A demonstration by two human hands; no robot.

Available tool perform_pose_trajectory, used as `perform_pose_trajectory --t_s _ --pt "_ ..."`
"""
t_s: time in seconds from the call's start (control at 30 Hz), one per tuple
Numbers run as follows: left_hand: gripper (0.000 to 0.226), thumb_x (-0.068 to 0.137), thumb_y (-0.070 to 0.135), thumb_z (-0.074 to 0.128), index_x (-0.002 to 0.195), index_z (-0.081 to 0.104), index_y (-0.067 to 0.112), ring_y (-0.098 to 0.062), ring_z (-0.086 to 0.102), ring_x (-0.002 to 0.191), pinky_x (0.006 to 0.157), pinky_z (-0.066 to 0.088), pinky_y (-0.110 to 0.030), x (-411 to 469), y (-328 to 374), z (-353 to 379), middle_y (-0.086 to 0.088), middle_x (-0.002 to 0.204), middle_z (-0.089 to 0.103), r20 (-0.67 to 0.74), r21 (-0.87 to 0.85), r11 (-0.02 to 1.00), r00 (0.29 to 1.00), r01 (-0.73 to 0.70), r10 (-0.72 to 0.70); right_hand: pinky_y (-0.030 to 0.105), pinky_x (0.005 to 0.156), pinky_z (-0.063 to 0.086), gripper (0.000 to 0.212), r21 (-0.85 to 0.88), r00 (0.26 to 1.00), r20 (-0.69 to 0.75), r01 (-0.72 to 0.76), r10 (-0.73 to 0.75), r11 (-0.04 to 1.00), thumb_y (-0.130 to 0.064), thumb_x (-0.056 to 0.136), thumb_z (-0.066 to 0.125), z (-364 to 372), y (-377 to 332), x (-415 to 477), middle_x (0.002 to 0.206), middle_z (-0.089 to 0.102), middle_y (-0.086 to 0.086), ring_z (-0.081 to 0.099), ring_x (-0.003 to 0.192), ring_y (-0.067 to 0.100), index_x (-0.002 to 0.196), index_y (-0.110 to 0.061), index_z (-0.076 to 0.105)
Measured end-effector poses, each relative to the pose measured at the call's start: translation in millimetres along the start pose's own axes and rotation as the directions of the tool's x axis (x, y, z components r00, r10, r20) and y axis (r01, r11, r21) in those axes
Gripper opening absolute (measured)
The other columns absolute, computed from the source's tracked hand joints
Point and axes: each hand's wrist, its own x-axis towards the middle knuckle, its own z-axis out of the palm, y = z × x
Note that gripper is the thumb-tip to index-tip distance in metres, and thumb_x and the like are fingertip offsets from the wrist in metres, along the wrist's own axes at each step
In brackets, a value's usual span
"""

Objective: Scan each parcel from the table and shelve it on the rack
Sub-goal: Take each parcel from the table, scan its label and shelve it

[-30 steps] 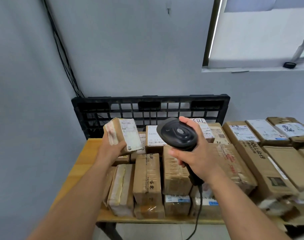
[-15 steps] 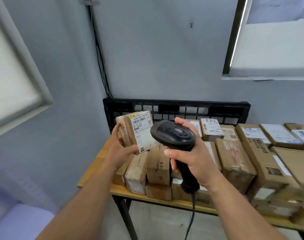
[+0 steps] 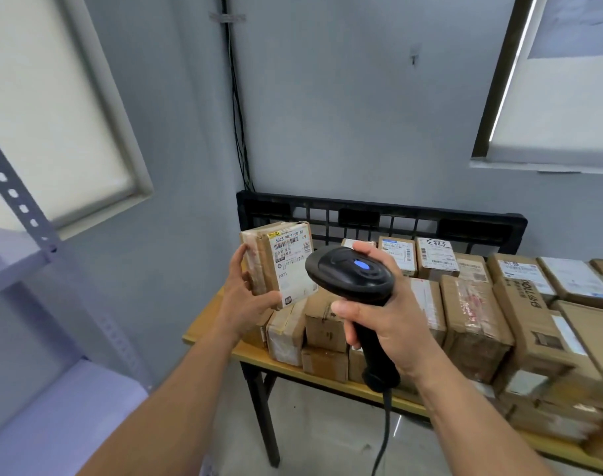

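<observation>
Cardboard parcel [image 3: 286, 269], taped, white label facing the camera, is held upright in the air above the table's [image 3: 207, 333] left end. The left hand [image 3: 241, 300] grips it from the left side: fingers run up the taped edge, the thumb is under the label's lower corner, and the box sits above and right of the palm. The right hand [image 3: 384, 317] is wrapped round the handle of the scanner [image 3: 351, 273], whose head is just right of the label with a blue light lit on top. This looks like the scan step; whether it has read, I cannot tell. Next, the parcel must go left onto the rack [image 3: 16, 201]. Many parcels [image 3: 475, 321] wait on the table.
</observation>
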Motion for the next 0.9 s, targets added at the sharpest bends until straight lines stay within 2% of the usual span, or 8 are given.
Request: perform_pose_trajectory --t_s 0.1,0.2,0.27,0.43,0.53,0.63,0.73,0.9 --pt "0.104 0.074 -0.009 0.074 0.147 0.015 0.037 -0.020 0.052 0.114 0.062 0.055 -0.017 -3 1 -6 -0.009 0.131 0.047 -0.020 -0.011 1.000 1.000 -0.005 0.004 0.034 0.046 0.050 0.078 -0.036 1.000 0.008 0.013 -0.013 0.999 0.010 0.076 0.074 4 -1 -1 0.099 0.069 0.017 0.055 0.048 0.031 0.135 -0.032 0.045" --pt "0.108 0.072 -0.006 0.076 0.149 0.015 0.038 -0.026 0.050 0.122 0.074 0.054 -0.023 -4 2 -19 -0.011 0.136 0.046 -0.058 -0.011 1.000 0.998 -0.020 0.019 0.035 0.048 0.054 0.080 -0.075 0.999 -0.002 0.053 -0.054 0.996 0.010 0.076 0.074 15 -5 0 0.113 0.065 0.010 0.059 0.051 0.028 0.133 -0.038 0.047" --pt "0.106 0.072 -0.006 0.075 0.149 0.015 0.037 -0.028 0.049 0.124 0.075 0.052 -0.022 -6 4 -31 -0.012 0.137 0.045 -0.093 0.002 0.999 0.994 -0.048 0.048 0.033 0.051 0.055 0.081 -0.115 0.995 0.006 0.097 -0.097 0.989 0.008 0.074 0.077 25 -7 4 0.118 0.062 0.015 0.063 0.055 0.023 0.133 -0.041 0.047" --pt "0.104 0.075 -0.004 0.074 0.150 0.014 0.036 -0.020 0.051 0.118 0.064 0.049 -0.010 -15 17 -76 -0.011 0.136 0.047 -0.182 0.054 0.995 0.979 -0.080 0.089 0.038 0.057 0.058 0.083 -0.114 0.987 0.067 0.155 -0.148 0.981 -0.001 0.073 0.082 58 -10 19 0.125 0.058 0.012 0.064 0.059 0.026 0.133 -0.046 0.046" --pt "0.102 0.075 -0.004 0.074 0.152 0.016 0.031 -0.013 0.056 0.108 0.064 0.045 -0.002 -26 30 -113 -0.012 0.131 0.053 -0.270 0.102 0.990 0.956 -0.094 0.118 0.042 0.058 0.057 0.086 -0.104 0.983 0.110 0.158 -0.147 0.982 -0.020 0.065 0.087 87 -12 30 0.122 0.060 0.009 0.066 0.064 0.028 0.135 -0.047 0.045" --pt "0.103 0.070 0.008 0.078 0.151 0.019 0.033 -0.006 0.057 0.103 0.063 0.042 0.001 -40 43 -154 -0.009 0.127 0.056 -0.372 0.132 0.987 0.918 -0.096 0.139 0.039 0.057 0.057 0.084 -0.050 0.974 0.176 0.151 -0.140 0.987 -0.006 0.070 0.084 120 -11 43 0.112 0.065 -0.002 0.062 0.059 0.028 0.135 -0.043 0.045" --pt "0.104 0.060 0.024 0.071 0.150 0.020 0.037 -0.002 0.058 0.102 0.064 0.044 -0.003 -55 55 -196 -0.005 0.123 0.058 -0.459 0.152 0.984 0.875 -0.093 0.154 0.036 0.054 0.056 0.082 0.003 0.958 0.252 0.139 -0.135 0.990 0.009 0.075 0.075 158 -15 53 0.103 0.066 0.006 0.058 0.055 0.028 0.133 -0.042 0.046" --pt "0.098 0.075 0.003 0.076 0.151 0.021 0.034 0.002 0.057 0.095 0.061 0.042 0.000 -83 66 -261 -0.006 0.125 0.059 -0.603 0.227 0.972 0.774 -0.068 0.194 0.038 0.051 0.052 0.082 0.052 0.926 0.353 0.121 -0.132 0.991 0.013 0.074 0.074 224 -15 70 0.109 0.065 0.007 0.056 0.054 0.028 0.130 -0.042 0.048"
